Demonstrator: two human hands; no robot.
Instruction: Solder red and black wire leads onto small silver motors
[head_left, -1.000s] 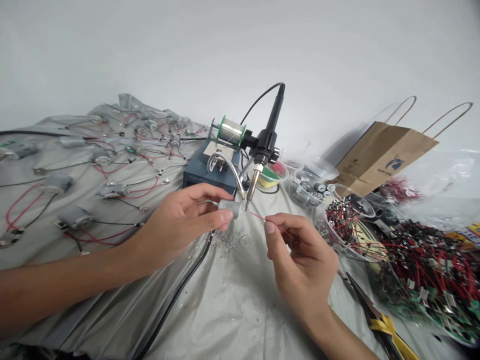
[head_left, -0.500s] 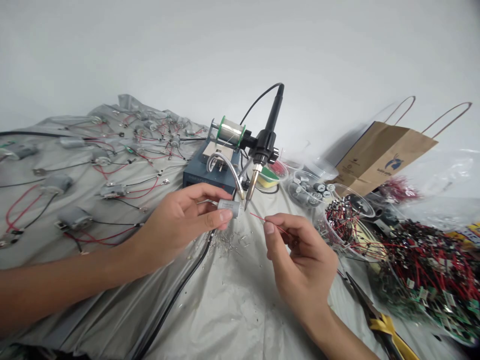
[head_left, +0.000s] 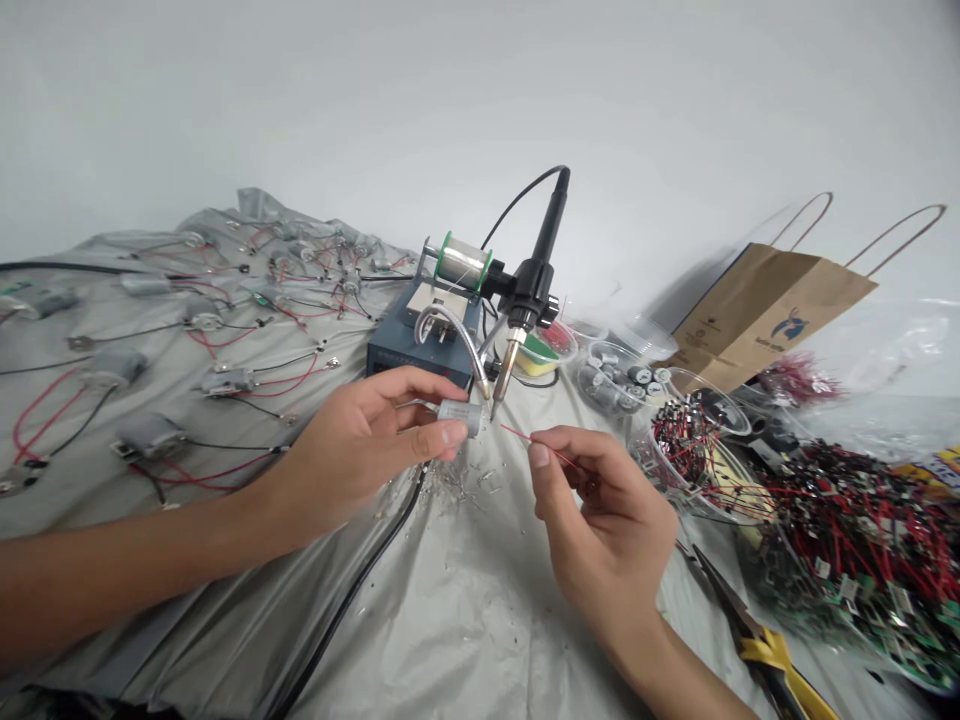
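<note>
My left hand (head_left: 360, 450) pinches a small grey motor (head_left: 459, 414) between thumb and fingers, holding it just under the tip of the mounted soldering iron (head_left: 525, 300). My right hand (head_left: 607, 520) pinches a thin red wire (head_left: 517, 434), whose free end points toward the motor, a short gap away. The iron hangs tip-down from a holder on the blue soldering station (head_left: 412, 345), with a solder spool (head_left: 461, 264) on top.
Several wired motors (head_left: 150, 435) lie spread on the grey sheet at left. Clear cups of parts (head_left: 622, 378), a heap of red and black wired boards (head_left: 847, 540), a brown paper bag (head_left: 765, 310) and yellow-handled pliers (head_left: 757, 640) sit at right. A black cable (head_left: 352, 590) runs forward.
</note>
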